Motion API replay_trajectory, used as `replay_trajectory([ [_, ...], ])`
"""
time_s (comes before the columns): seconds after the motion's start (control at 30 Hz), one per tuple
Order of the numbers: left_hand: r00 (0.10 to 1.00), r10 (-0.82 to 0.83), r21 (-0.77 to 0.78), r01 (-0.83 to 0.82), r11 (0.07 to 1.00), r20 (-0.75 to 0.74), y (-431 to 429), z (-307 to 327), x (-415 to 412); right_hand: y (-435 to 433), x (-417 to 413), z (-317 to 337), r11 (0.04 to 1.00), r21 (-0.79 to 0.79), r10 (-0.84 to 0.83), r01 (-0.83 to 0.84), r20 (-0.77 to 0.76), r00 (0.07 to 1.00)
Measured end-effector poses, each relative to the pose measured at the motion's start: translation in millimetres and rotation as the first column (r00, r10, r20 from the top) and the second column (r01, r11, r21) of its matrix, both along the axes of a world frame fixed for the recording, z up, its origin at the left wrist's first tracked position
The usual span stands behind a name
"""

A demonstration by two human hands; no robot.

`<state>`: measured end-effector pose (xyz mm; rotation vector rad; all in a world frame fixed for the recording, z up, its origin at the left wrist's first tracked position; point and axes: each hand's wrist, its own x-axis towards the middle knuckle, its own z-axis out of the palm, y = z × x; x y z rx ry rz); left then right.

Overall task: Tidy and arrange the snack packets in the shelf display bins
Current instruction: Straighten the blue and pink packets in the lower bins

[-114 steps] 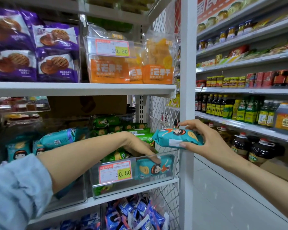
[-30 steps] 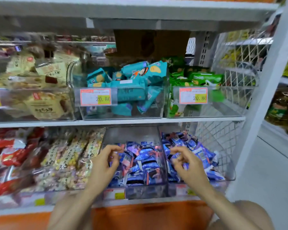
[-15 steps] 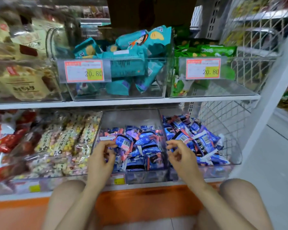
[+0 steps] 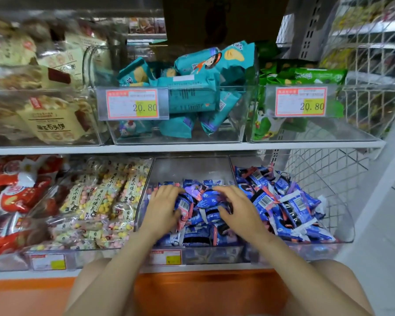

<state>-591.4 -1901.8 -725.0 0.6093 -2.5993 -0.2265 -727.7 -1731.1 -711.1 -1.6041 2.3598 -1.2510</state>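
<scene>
Hands in the clear plastic display bin (image 4: pixel 192 169) on the lower shelf (image 4: pixel 214 268): my left hand (image 4: pixel 163 209) and right hand (image 4: pixel 240 209) lie open, spread flat over the small blue-and-purple foil snack packets (image 4: pixel 206 200) heaped there. Packets judged light, crinkly, slippery; best pinched at crimped ends.

Just above the white shelf board (image 4: pixel 192 147) I see a left price tag (image 4: pixel 132 103) and a right price tag (image 4: pixel 300 101). A wire mesh panel (image 4: pixel 328 176) stands at its right end, and an orange base (image 4: pixel 192 290) runs below it.
</scene>
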Motion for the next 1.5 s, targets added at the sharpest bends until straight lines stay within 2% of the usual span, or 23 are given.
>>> replay_trajectory([
  [0.1, 0.995, -0.020, 0.019, 0.018, 1.000, 0.101, -16.1, -7.4, -8.8, -15.4, -17.7, 2.3, 0.986, 0.162, 0.068, -0.037, -0.189, 0.980],
  [0.2, 0.974, -0.021, -0.043, 0.032, 0.999, 0.224, -20.2, -11.3, -12.6, -23.6, -27.3, -2.0, 0.948, 0.317, 0.107, 0.018, -0.371, 0.922],
  [0.33, 0.971, 0.035, -0.126, -0.005, 0.992, 0.236, -19.1, -8.2, -18.8, -32.4, -34.5, 0.1, 0.907, 0.411, 0.106, 0.090, -0.432, 0.896],
  [0.43, 0.983, 0.089, -0.091, -0.075, 0.993, 0.162, -12.7, -7.7, -17.1, -36.6, -34.6, 0.7, 0.907, 0.408, 0.088, 0.104, -0.425, 0.901],
  [0.5, 0.994, 0.102, -0.020, -0.101, 0.995, 0.037, -7.0, -6.0, -12.1, -36.4, -31.1, 1.6, 0.945, 0.313, 0.033, 0.089, -0.365, 0.930],
  [0.57, 0.984, 0.127, 0.158, -0.107, 0.982, -0.126, -0.4, 0.0, -5.8, -33.4, -27.2, 6.7, 0.986, 0.145, -0.049, 0.078, -0.194, 0.980],
  [0.67, 0.925, 0.220, 0.540, -0.020, 0.841, -0.309, 14.7, 16.4, 2.7, -26.9, -23.8, 13.5, 0.996, -0.064, -0.054, 0.067, 0.185, 0.981],
  [0.73, 0.912, 0.209, 0.646, 0.076, 0.760, -0.354, 24.1, 25.8, 5.9, -20.5, -20.0, 18.1, 0.981, -0.175, -0.015, 0.078, 0.333, 0.943],
  [0.83, 0.912, 0.094, 0.735, 0.257, 0.627, -0.399, 33.1, 33.7, 6.8, -16.3, -17.1, 19.7, 0.961, -0.267, 0.047, 0.076, 0.426, 0.904],
  [0.93, 0.914, 0.024, 0.754, 0.319, 0.574, -0.405, 36.4, 31.9, 1.3, -16.3, -15.6, 17.5, 0.968, -0.245, 0.078, 0.056, 0.504, 0.860],
  [1.03, 0.908, 0.089, 0.798, 0.308, 0.518, -0.408, 41.2, 29.4, -7.7, -11.9, -15.2, 18.5, 0.968, -0.249, 0.155, -0.009, 0.572, 0.806],
  [1.1, 0.882, 0.156, 0.830, 0.339, 0.443, -0.444, 45.6, 29.8, -13.5, -6.9, -14.6, 21.8, 0.967, -0.242, 0.214, -0.075, 0.625, 0.751],
  [1.13, 0.871, 0.173, 0.834, 0.356, 0.422, -0.459, 47.6, 29.7, -16.1, -5.0, -14.7, 23.0, 0.972, -0.215, 0.212, -0.096, 0.622, 0.753],
  [1.23, 0.861, 0.109, 0.790, 0.396, 0.468, -0.496, 50.4, 26.9, -22.2, -2.6, -13.9, 18.5, 0.991, -0.098, 0.125, -0.086, 0.531, 0.838],
  [1.4, 0.879, 0.094, 0.778, 0.358, 0.516, -0.467, 47.2, 21.3, -29.8, 9.5, -25.3, 26.8, 0.972, -0.224, 0.040, 0.077, 0.476, 0.879],
  [1.5, 0.968, -0.001, 0.683, 0.178, 0.708, -0.251, 36.6, 4.3, -34.4, 16.0, -48.6, 29.1, 0.922, -0.248, -0.184, 0.297, 0.395, 0.900],
])
